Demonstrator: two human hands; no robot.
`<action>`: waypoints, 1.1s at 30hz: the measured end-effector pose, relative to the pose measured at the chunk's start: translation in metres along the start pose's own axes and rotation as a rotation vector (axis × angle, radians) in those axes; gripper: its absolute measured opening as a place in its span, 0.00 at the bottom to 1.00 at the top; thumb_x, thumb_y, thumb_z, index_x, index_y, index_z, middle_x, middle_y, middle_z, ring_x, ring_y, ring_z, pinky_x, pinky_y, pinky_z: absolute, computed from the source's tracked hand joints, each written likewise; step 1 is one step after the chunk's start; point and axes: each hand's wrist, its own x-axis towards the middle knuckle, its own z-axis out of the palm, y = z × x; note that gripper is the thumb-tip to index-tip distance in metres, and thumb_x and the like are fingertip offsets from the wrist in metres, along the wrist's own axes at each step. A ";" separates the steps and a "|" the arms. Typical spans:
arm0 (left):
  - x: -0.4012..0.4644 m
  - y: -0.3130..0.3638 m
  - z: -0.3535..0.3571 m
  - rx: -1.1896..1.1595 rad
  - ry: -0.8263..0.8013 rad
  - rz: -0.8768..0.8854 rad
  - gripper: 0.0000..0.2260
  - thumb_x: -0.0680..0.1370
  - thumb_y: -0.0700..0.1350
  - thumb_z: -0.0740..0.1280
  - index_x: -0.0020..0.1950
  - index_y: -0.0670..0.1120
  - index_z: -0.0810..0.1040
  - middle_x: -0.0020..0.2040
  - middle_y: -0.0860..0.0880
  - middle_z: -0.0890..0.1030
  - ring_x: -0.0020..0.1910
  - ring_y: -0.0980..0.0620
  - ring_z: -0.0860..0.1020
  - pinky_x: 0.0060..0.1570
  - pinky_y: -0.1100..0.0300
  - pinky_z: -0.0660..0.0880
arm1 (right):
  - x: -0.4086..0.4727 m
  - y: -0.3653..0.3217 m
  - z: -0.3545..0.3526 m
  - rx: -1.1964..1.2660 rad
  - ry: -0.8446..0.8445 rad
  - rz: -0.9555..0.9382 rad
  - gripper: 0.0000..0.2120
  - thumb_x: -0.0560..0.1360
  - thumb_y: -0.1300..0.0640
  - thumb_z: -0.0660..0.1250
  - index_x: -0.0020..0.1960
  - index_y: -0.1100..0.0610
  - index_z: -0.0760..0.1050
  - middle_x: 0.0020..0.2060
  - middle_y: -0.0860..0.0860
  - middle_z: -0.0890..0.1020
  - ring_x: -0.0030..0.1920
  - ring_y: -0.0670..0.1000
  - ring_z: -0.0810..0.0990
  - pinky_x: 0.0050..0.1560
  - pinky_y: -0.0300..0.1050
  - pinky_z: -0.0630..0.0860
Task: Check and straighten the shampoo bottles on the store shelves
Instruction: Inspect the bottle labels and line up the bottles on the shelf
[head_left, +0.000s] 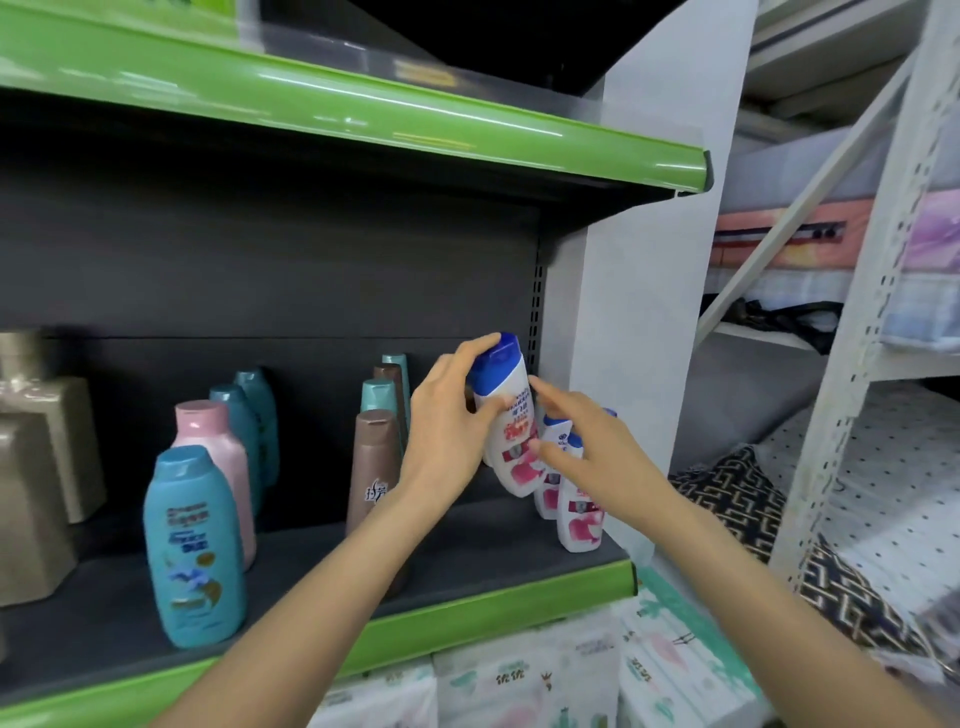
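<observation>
A white shampoo bottle (511, 415) with a blue cap and a pink label is lifted off the dark shelf (467, 556) and tilts to the left. My left hand (449, 426) grips it from the left, fingers round the cap and thumb across the label. My right hand (587, 447) touches its right side with straight fingers. Behind my right hand, two more white bottles (579, 519) of the same kind stand near the shelf's right end, partly hidden.
Brown and teal bottles (376, 462) stand in a row left of my hands. Further left are blue (192, 551), pink and teal bottles, and beige ones (31, 467) at the edge. A green shelf edge (467, 618) runs below, tissue packs (571, 675) under it. A white rack with bedding (857, 467) stands right.
</observation>
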 end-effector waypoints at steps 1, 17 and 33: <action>-0.002 0.002 -0.004 -0.030 0.014 -0.021 0.23 0.73 0.39 0.71 0.66 0.52 0.72 0.58 0.53 0.76 0.53 0.59 0.76 0.48 0.73 0.74 | -0.007 -0.001 0.007 0.033 -0.002 0.013 0.32 0.75 0.54 0.66 0.73 0.39 0.56 0.62 0.42 0.71 0.61 0.39 0.70 0.62 0.36 0.67; -0.027 0.002 -0.037 -0.506 -0.172 -0.492 0.16 0.75 0.42 0.69 0.61 0.52 0.71 0.52 0.48 0.79 0.49 0.49 0.82 0.44 0.54 0.81 | -0.055 -0.015 -0.008 0.332 0.150 0.165 0.27 0.67 0.62 0.76 0.63 0.48 0.75 0.54 0.48 0.77 0.44 0.37 0.76 0.43 0.29 0.73; -0.039 -0.002 -0.006 -0.573 -0.081 -0.544 0.12 0.71 0.41 0.73 0.48 0.46 0.72 0.52 0.40 0.80 0.47 0.50 0.83 0.41 0.57 0.81 | -0.065 0.007 -0.028 0.448 0.127 0.210 0.15 0.75 0.57 0.66 0.59 0.43 0.75 0.44 0.45 0.83 0.43 0.46 0.82 0.41 0.35 0.76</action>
